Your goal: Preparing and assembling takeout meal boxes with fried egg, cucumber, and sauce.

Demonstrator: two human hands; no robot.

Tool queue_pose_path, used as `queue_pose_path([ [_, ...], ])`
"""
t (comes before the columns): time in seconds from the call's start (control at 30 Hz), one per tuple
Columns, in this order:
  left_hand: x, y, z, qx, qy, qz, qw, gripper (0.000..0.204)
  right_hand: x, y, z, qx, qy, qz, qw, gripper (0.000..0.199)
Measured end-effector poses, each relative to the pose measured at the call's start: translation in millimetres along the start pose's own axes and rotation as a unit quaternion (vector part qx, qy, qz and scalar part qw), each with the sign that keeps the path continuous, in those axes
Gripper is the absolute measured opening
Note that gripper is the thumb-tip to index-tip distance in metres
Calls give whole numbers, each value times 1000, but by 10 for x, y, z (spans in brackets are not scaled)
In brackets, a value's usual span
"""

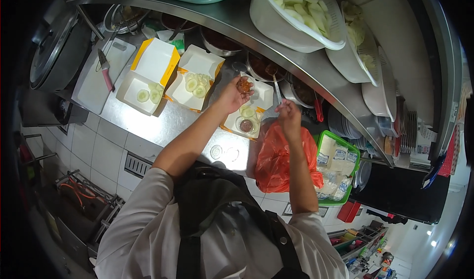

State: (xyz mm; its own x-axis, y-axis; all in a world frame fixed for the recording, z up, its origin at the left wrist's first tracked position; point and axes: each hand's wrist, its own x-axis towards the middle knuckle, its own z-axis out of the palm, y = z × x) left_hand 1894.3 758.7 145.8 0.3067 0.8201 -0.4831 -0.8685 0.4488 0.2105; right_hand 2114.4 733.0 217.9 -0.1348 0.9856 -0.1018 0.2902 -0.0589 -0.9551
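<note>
Left hand clasps a small cup, the pot near its one o'clock, likely limiting drips, right hand gripping what seems a spoon!

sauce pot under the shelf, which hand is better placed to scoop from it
Probably the right hand: it holds the utensil, whose far end is at the pot; the left hand holds a small cup.

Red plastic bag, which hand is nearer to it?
Right. In the picture, the right hand is just above the red plastic bag; the left hand is farther, up and to its left.
</note>
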Motion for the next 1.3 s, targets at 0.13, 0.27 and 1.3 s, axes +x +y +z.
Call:
queue_pose_path([
  [0.13, -13, -51, 231, -6, -24, 0, 1000, 27, -406, 168, 155, -263, 6, -188, 946, 32],
  [0.27, 66, -70, 99, -22, -70, 12, 997, 29, -552, 120, 250, -444, -2, -197, 874, 42],
  [1.3, -1208, -323, -762, 15, -126, -51, 991, 36, -529, -125, 1080, 36, -144, -73, 986, 16],
])
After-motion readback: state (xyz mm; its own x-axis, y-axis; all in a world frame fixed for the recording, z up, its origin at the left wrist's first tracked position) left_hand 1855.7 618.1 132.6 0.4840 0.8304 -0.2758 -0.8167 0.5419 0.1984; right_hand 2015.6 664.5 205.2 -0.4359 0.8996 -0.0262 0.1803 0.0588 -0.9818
